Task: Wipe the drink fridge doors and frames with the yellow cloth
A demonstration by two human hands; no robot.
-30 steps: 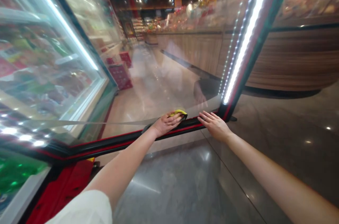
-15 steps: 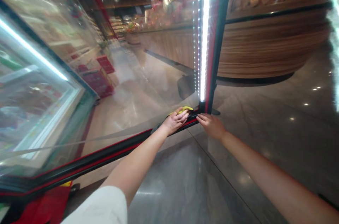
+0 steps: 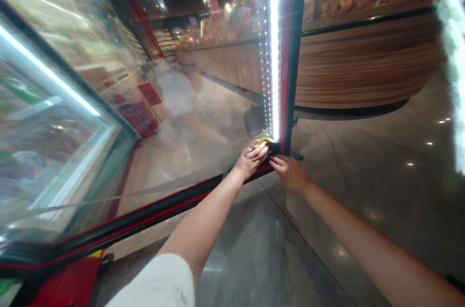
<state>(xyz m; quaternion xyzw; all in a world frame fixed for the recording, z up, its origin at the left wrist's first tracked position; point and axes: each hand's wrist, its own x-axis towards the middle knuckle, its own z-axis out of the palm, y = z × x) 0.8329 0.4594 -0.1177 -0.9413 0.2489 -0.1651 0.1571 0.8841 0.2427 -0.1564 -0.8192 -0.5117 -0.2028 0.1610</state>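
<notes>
My left hand (image 3: 250, 159) presses a yellow cloth (image 3: 264, 141) against the glass door (image 3: 189, 147), low in its corner. The fingers are closed on the cloth, and much of it is hidden beneath them. Just to the right, my right hand (image 3: 290, 171) has its fingertips closed at the bottom corner of the black-and-red door frame (image 3: 174, 205). A bright light strip (image 3: 275, 55) runs up the door's upright edge, right above both hands.
A lit cooler cabinet (image 3: 72, 84) stands on the left. Beyond the door is a curved wooden display counter (image 3: 363, 65) piled with packaged goods. A red object (image 3: 72, 278) lies at the lower left. Grey polished floor (image 3: 254, 249) spreads below.
My left hand has slid right and slightly up with the cloth, closer to the door's corner and light strip. My right hand has stayed at the frame corner. The view has shifted slightly.
</notes>
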